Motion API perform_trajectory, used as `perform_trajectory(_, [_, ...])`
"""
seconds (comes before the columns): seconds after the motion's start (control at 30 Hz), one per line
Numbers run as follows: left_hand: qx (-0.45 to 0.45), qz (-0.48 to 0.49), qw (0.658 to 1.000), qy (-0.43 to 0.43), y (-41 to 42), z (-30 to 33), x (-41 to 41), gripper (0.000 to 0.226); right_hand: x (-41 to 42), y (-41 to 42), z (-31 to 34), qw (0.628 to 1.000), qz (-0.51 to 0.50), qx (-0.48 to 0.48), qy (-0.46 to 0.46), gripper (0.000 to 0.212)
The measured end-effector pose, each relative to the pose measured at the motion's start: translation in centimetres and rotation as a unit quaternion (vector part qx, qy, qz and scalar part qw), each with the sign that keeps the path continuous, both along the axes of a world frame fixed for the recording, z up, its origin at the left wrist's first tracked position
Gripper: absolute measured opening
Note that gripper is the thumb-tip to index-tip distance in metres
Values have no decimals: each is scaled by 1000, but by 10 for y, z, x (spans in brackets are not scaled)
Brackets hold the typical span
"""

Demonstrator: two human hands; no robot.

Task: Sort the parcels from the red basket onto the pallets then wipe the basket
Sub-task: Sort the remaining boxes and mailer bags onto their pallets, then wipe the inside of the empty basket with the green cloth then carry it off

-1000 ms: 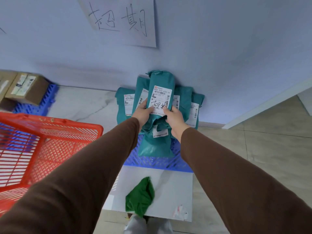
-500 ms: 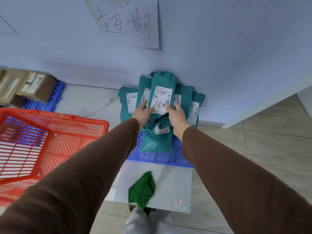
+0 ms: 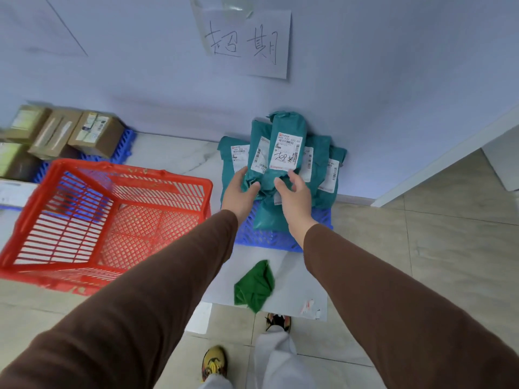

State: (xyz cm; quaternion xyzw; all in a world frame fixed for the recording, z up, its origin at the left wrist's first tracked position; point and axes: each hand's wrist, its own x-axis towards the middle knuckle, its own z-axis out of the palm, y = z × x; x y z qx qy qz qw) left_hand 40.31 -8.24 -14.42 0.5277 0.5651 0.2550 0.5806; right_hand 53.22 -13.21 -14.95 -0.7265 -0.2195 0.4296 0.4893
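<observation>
Our left hand (image 3: pixel 240 192) rests against the teal parcels (image 3: pixel 286 153) stacked on the blue pallet (image 3: pixel 269 237) by the wall; whether its grip grasps one we cannot tell. Right hand (image 3: pixel 295 195) hovers just beside the stack, grip released, fingers relaxed. Red basket (image 3: pixel 106 220) sits on the floor to the left. Green cloth (image 3: pixel 254 287) lies on a white sheet (image 3: pixel 303 276) below the pallet. Brown boxes (image 3: pixel 73 133) on the far-left pallet.

Teal labelled parcels (image 3: pixel 283 153) heaped on blue pallet (image 3: pixel 266 237) against wall, red mesh basket (image 3: pixel 112 217) seemingly empty, tilted, left
</observation>
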Motion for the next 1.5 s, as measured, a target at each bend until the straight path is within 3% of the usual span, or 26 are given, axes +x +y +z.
perform_trajectory(0.27, [-8,-16,999,37,-86,-34,-69,53,-67,-87,-24,998,-15,-53,-15,56])
perform_trajectory(0.5, [-46,-48,995,80,-149,-94,-113,52,-100,-157,-87,990,-32,-128,44,56])
perform_trajectory(0.8, [-86,-148,972,161,-155,-194,-114,65,-122,-186,-185,974,12,-204,100,57])
perform_trajectory(0.97, [-102,-166,965,172,-151,-234,-101,68,-112,-176,-257,972,2,-208,114,71])
perform_trajectory(1.03, [-113,-165,967,160,-152,-245,-96,64,-119,-175,-242,968,-7,-201,149,67])
perform_trajectory(1.17, [-145,-113,979,92,-165,-244,-93,34,-127,-180,-227,963,-21,-170,210,44])
perform_trajectory(1.3, [-153,-28,988,-16,-177,-202,-94,25,-124,-187,-189,981,-53,-105,153,29])
perform_trajectory(1.43, [-119,35,990,-71,-181,-135,-95,23,-120,-182,-119,996,-45,-37,69,4])
perform_trajectory(1.5, [-101,60,990,-80,-179,-93,-98,18,-124,-174,-81,999,-31,-22,38,13])
